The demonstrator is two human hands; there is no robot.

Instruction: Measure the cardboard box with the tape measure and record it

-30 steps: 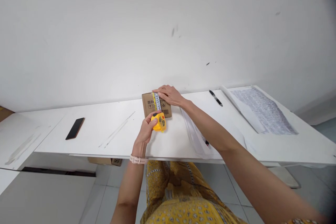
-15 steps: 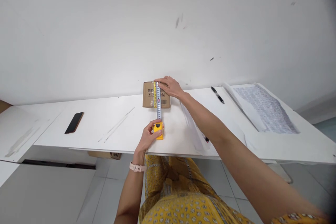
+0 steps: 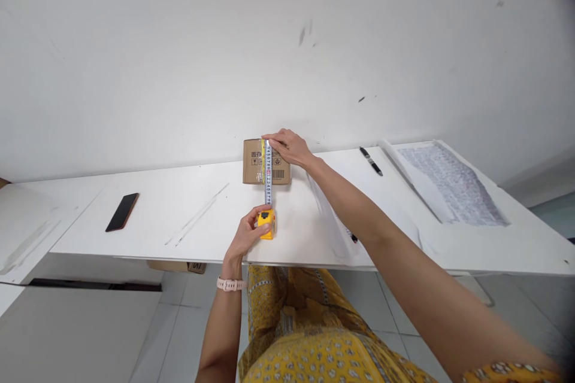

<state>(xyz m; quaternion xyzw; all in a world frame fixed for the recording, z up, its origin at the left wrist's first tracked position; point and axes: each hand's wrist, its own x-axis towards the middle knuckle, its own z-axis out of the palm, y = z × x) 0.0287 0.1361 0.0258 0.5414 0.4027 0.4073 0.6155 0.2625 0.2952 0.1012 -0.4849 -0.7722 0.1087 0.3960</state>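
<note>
Since the wall (image 3: 179, 60) is the largest item, it heads the list: white, dark-smudged, behind all else. Next, one white table (image 3: 153, 191), long, scuffed at left. One handwritten sheet (image 3: 453, 182), at the table's right. One cardboard box (image 3: 252, 169), brown, printed, on the table near the wall. Right hand (image 3: 290, 147), one: laid over the box's far edge, at the end of a blade (image 3: 268, 182); whether it pinches that end cannot be told. Left hand (image 3: 245, 233), one: thumb and fingers clamped on a tape measure (image 3: 266, 226). One phone (image 3: 122, 212), dark, well left of the box. Said tape measure, yellow: nearer the person than the box, blade out across the box's top and past its near edge; best laid flat and straight, end flush with the far edge, figure read from directly above the near edge. One pen (image 3: 371, 161), black, right of the box.
</note>
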